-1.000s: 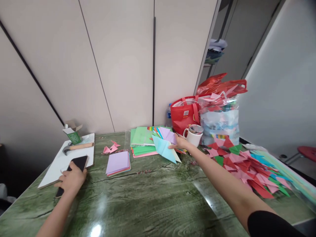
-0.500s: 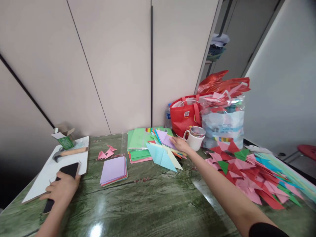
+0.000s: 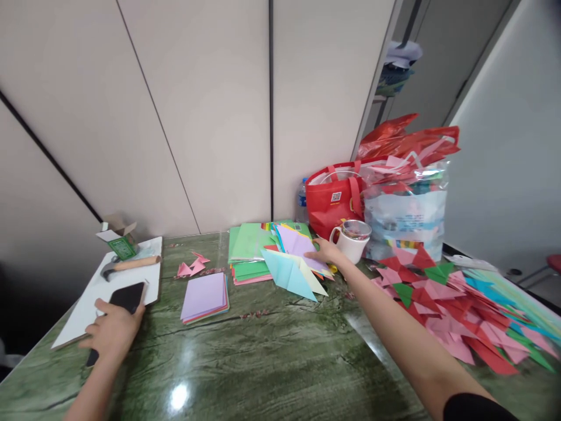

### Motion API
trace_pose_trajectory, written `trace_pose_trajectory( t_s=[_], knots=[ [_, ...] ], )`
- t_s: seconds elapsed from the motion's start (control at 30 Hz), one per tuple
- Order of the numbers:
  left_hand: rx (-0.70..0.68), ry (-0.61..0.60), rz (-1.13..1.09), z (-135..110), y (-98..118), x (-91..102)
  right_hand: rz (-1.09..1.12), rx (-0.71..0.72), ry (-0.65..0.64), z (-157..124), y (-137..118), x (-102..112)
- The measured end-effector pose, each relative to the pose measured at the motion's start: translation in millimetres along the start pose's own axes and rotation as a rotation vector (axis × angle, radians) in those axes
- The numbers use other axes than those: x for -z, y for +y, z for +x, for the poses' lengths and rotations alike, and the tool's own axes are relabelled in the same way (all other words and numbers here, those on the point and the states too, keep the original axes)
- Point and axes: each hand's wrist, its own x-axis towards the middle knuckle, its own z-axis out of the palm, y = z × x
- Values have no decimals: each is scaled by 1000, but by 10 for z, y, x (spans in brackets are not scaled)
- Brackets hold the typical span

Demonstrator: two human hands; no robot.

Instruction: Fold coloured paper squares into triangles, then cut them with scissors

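Observation:
My left hand (image 3: 111, 328) lies on a black phone (image 3: 124, 303) at the edge of a white board (image 3: 83, 309), fingers curled over it. My right hand (image 3: 328, 252) reaches far across the green marble table (image 3: 272, 356) and rests, fingers out, on a fanned pile of coloured paper sheets (image 3: 293, 245). A folded light-blue and cream paper (image 3: 291, 273) lies just in front of that pile. A white mug (image 3: 353, 241) stands right beside my right hand.
A hammer (image 3: 128, 266) and small green box (image 3: 118, 241) sit on the board. A purple paper stack (image 3: 205, 296), pink scraps (image 3: 191, 266), green sheets (image 3: 249, 248), a red bag (image 3: 335, 200), a plastic bag (image 3: 405, 213) and many folded triangles (image 3: 456, 307) surround them.
The view swung slightly. My right hand slid a little over the fanned sheets beside the mug. My left hand stayed on the phone.

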Motion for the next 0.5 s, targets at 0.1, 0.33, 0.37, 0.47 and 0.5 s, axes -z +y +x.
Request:
trace_pose_trajectory(
  t_s=[0.1, 0.33, 0.37, 0.47, 0.5],
  knots=[
    [-24, 17, -1, -44, -29, 15, -52, -59, -43, -20, -22, -43],
    [-17, -11, 16, -24, -48, 29, -99, -165, -82, -35, -43, -60],
    [-17, -10, 20, -15, -45, 26, -98, -177, -81, -37, -38, -51],
    [-18, -4, 27, 5, -35, 11, -84, -197, -72, -51, -23, -29],
    [-19, -7, 28, 9, -34, 5, -76, -200, -69, -55, -19, -25]
  ],
)
